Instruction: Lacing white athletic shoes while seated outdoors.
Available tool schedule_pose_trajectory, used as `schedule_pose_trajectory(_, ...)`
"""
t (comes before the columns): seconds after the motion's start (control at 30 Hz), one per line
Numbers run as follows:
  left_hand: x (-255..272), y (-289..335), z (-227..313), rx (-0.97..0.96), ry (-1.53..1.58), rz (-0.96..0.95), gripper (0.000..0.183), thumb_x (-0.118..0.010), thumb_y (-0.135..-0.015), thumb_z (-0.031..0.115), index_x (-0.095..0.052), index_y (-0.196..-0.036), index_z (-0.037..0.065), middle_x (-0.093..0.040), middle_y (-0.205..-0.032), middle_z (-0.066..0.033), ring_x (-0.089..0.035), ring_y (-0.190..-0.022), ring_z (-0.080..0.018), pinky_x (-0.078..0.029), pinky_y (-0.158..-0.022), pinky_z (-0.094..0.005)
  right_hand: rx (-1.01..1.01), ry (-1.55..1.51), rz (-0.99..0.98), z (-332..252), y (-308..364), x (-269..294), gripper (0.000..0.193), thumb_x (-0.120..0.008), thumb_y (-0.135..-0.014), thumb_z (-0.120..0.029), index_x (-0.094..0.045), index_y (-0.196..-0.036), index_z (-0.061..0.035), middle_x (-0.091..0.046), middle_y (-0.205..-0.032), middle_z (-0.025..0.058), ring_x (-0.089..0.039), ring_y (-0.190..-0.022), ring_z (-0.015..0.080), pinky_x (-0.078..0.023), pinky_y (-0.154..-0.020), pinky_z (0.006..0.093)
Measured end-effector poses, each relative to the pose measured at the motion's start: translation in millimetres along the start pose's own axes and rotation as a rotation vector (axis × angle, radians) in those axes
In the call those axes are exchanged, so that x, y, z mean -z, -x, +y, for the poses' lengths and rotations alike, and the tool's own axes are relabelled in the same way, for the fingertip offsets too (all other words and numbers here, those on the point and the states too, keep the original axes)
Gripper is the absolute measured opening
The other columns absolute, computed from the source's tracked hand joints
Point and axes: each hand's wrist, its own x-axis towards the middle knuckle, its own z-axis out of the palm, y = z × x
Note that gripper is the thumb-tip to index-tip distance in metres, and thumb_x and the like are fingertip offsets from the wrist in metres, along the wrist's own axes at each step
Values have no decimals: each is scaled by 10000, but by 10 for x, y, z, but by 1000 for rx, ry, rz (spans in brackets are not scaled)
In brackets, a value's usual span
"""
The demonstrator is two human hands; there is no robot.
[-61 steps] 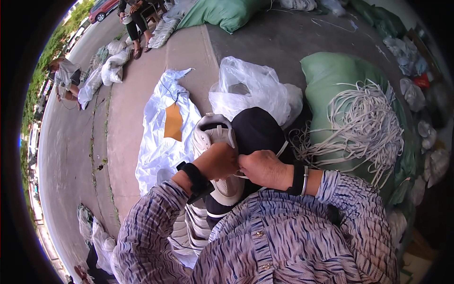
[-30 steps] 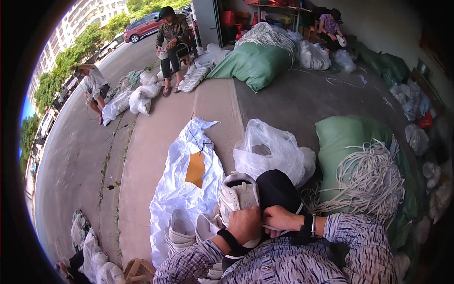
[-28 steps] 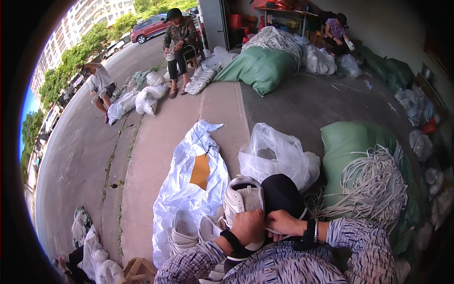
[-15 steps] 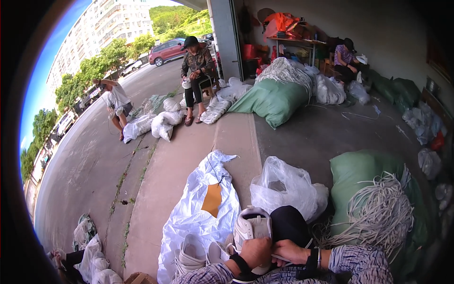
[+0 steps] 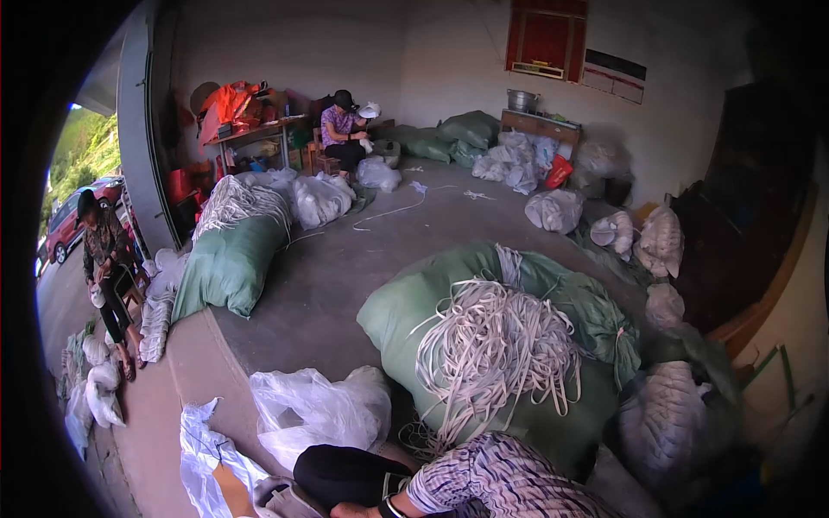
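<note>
1 shoe point(image 5: 292, 502) lies just L of the R hand point(image 5: 352, 511); L hand out of view. R hand's mostly cut off: can't tell grip, nor shoe's long axis.

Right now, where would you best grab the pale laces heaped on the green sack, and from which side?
Likely by the loose strands at the edge of the pale laces nearest the camera, coming from that same side: they trail down the green sack in thinner, spread-out lines, whereas the middle is a thick tangle.
</note>
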Motion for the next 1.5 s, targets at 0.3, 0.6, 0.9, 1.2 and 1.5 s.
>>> schedule_pose_trajectory(0.3, 2, 56, 30, -25, 40, 49, 252, -515, -880, 327, -575, -883, 82, -614, -677, -206, -599, -609, -401, -459, -533, -508, 755, 1020, 341, -805, 785, 199, 455, -604, -847, -352, -562, -1155, -20, -635, -1065, 177, -650, -916, 246, -529, -778, 385)
schedule_pose_trajectory(0.6, -158, 210, -165, 119, 708, 157, 252, -505, -948, 238, -597, -991, 7, -653, -773, -91, -631, -701, -185, -495, -608, -325, 794, 1036, 18, -1080, 740, 373, 202, -654, -652, -151, -616, -785, -4, -642, -744, 178, -654, -797, 317, -492, -695, 428)
schedule_pose_trajectory(0.9, 82, -117, 38, 307, 1137, 339, 196, -553, -913, 155, -632, -945, -21, -589, -659, -26, -530, -528, -72, -429, -476, -218, 931, 1181, -48, -1041, 662, 458, 181, -605, -724, -176, -609, -867, -65, -620, -712, 136, -645, -713, 308, -516, -619, 401)
schedule_pose_trajectory(1.2, 226, -316, -149, 419, 810, -61, 297, -484, -938, 226, -653, -910, -17, -627, -699, -73, -598, -537, -139, -489, -434, -267, 907, 1282, -250, -1184, 671, 640, 290, -637, -774, -271, -612, -982, -71, -649, -818, 165, -646, -813, 326, -524, -713, 404)
schedule_pose_trajectory(1.5, 256, -452, -171, -243, -173, -348, 150, -653, -732, 145, -665, -810, 17, -652, -676, -129, -661, -619, -292, -526, -517, -359, 1051, 1303, -186, -1091, 604, 528, 229, -582, -822, -240, -611, -800, -14, -629, -705, 205, -653, -695, 354, -533, -613, 413)
